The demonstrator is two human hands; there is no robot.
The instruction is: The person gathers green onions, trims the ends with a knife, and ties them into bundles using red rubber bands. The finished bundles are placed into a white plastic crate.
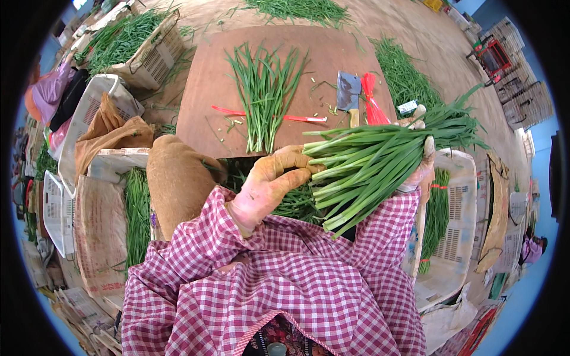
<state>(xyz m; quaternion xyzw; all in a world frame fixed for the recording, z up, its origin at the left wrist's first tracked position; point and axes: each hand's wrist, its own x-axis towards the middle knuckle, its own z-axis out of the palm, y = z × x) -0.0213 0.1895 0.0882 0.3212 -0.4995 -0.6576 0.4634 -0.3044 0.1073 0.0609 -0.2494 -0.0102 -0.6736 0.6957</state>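
Observation:
A thick bunch of garlic chives (369,164) lies sideways in my gloved right hand (418,155), its pale stalk ends pointing left and its leaves spilling out to the right. The thumb and fingers of my right hand wrap around the leafy part. My left hand (276,182), in a soiled glove, pinches at the stalk ends with thumb and forefinger. On the wooden board (200,89) before me, a smaller bunch of chives (267,98) rests across a red tie strip (307,118). A cleaver (348,91) and a bundle of red ties (372,100) lie to its right.
Loose greens (405,71) are heaped on the floor beyond the board. Plastic crates (454,222) with tied bunches flank me on both sides. A crate of greens (156,58) stands at the far left, near a person (53,93). Trimmed scraps (331,109) dot the board.

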